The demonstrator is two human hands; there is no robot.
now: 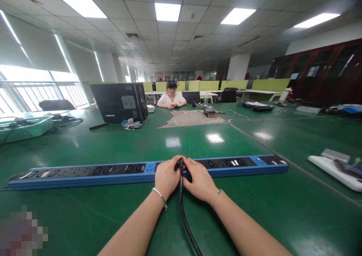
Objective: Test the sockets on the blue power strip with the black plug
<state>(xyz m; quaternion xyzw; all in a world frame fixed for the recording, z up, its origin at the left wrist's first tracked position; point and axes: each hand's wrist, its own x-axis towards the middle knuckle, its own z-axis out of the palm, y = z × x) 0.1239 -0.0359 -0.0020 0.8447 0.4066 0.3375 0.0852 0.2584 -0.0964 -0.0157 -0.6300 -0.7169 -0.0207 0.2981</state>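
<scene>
A long blue power strip (82,179) with a row of black sockets lies across the green table in front of me. My left hand (167,177) and my right hand (199,179) meet over its middle, fingers closed around a black power plug (181,163). The plug shows only in the gap between the hands, so I cannot tell whether it is seated in a socket. From it a thick black cord (182,209) runs down toward me between my forearms and out of the picture.
A black computer case (117,102), gloves (131,124) and a green basket (28,128) stand at the left. Across the table sits a person (171,97). A white device (335,171) lies at the right. Farther back are a water bottle (206,99) and a tape-like roll (209,110).
</scene>
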